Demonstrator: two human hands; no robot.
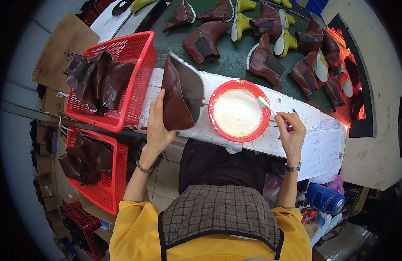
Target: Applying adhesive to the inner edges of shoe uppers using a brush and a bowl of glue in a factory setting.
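My left hand (161,126) grips a brown leather boot upper (174,93) by its lower left side, with the grey-brown lining facing right. The upper is held over the white bench, left of a red bowl (213,119). A creamy white paste (238,112) fills much of that bowl, and smears of it coat the rim. In my right hand (292,134) is a small brush (266,105) like a toothbrush, its white head near the bowl's right rim. The fingers pinch its handle, and a purple part shows among them.
Two red plastic baskets (148,56) (118,174) at left hold more brown uppers (101,80). Beyond the white bench (277,145), a green surface (166,43) carries several brown boots (205,41) and yellow-green lasts (241,27). An orange-glowing opening (361,113) stands right, above an open notebook (325,150).
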